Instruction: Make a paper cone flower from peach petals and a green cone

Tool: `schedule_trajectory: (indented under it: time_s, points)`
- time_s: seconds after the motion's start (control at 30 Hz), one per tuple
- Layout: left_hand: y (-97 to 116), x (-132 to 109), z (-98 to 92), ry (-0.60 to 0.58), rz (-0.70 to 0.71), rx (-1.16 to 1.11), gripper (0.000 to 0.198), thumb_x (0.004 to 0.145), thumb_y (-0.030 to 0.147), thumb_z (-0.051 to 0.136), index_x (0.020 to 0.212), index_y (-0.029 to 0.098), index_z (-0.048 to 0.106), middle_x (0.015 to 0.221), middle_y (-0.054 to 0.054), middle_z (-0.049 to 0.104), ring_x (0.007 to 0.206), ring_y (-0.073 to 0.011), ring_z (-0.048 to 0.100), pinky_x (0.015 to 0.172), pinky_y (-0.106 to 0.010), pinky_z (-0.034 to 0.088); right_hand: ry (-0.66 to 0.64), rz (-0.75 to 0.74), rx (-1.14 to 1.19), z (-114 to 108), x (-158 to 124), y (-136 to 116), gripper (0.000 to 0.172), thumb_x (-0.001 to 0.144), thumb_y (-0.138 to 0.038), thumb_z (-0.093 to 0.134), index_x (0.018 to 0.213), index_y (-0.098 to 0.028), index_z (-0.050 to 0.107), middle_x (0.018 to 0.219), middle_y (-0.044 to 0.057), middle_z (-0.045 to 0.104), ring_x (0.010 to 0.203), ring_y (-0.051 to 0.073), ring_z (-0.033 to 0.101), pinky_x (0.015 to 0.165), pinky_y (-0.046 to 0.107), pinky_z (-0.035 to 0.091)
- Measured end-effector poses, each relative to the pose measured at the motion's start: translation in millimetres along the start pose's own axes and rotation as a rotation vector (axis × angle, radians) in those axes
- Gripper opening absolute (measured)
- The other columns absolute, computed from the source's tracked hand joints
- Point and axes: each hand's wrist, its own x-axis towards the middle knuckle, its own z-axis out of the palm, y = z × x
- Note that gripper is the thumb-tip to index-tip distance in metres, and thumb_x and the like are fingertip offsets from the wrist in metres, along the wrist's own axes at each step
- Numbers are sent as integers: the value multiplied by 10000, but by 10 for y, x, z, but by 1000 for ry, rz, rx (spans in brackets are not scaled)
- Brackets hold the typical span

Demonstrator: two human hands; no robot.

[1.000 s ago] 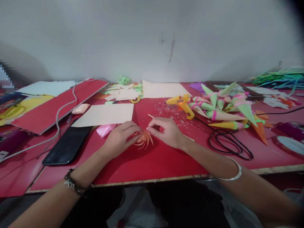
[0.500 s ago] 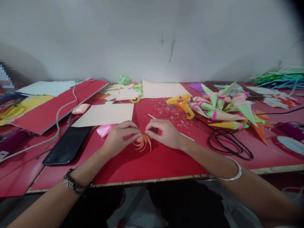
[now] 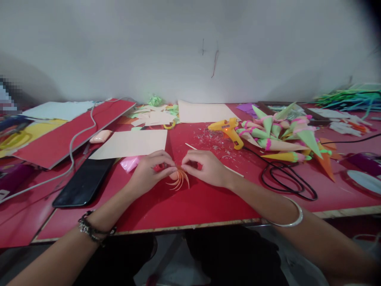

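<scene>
Between my hands, above the red table (image 3: pixel 166 210), is an orange paper piece (image 3: pixel 179 180) cut into thin curved strips that fan downward. My left hand (image 3: pixel 153 169) pinches it from the left, thumb and fingers together. From the right, my right hand (image 3: pixel 206 167) pinches at its upper edge, fingertips close to those of the left. The fingers hide the top of the piece. Just behind the right hand lies a thin pale stick (image 3: pixel 235 172), partly covered by it. A pink item (image 3: pixel 130 163) lies by the left wrist.
A yellow glue gun (image 3: pixel 228 131) with a lit orange light lies ahead right, its black cord (image 3: pixel 285 186) coiled nearby. Several paper cones (image 3: pixel 276 135) are piled beside it. At left are a phone (image 3: pixel 85 182), a cream sheet (image 3: pixel 133 143) and a red board (image 3: pixel 74 133).
My left hand's fingers have parted slightly from its thumb, widening the gap behind the pinch. The paper strips have shifted a little to the left. My right hand is almost unchanged.
</scene>
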Motion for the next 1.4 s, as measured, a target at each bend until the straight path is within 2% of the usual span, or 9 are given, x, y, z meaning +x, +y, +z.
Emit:
schedule_trajectory:
  time_s: [0.3,0.53,0.77,0.9,1.07,1.4]
  points:
    - [12,3,11,-39,-36,-60,122,770,263,547,694,169,538,700,6,522,620,-85,481,567,-214,394,-8,-8,7,-1,-3,9,129,813,-217,473,732,-153,550,696,4,554,629,92,470,596,212,369]
    - [6,-3,26,-50,-70,-22,150,788,263,517,680,161,497,659,18,513,602,-86,462,568,-218,372,-10,6,19,-3,4,-1,126,815,-207,467,750,-142,553,683,0,539,616,84,461,590,209,373]
    - [8,-5,21,-73,-35,19,110,804,267,479,809,169,529,767,-2,559,667,-97,500,592,-216,392,-49,46,114,-20,-19,-40,126,786,-262,505,816,-141,521,720,2,519,611,80,472,546,196,392]
    - [0,-3,48,-75,-77,-5,137,792,271,489,881,169,510,779,0,550,639,-90,500,572,-211,406,8,83,103,-9,-18,-17,108,794,-239,493,864,-158,512,732,0,515,633,88,474,570,208,399]
    - [-11,-8,55,-85,-86,11,111,781,276,505,796,168,525,722,13,540,608,-85,489,560,-209,401,-17,28,48,-6,-6,10,84,800,-220,504,830,-167,562,772,12,529,691,103,485,629,227,401]
    - [-21,-3,58,-66,-46,33,66,773,229,513,773,167,533,711,11,537,612,-84,486,557,-204,400,1,21,101,7,2,9,95,801,-209,507,778,-165,587,766,9,531,704,104,490,657,246,406]
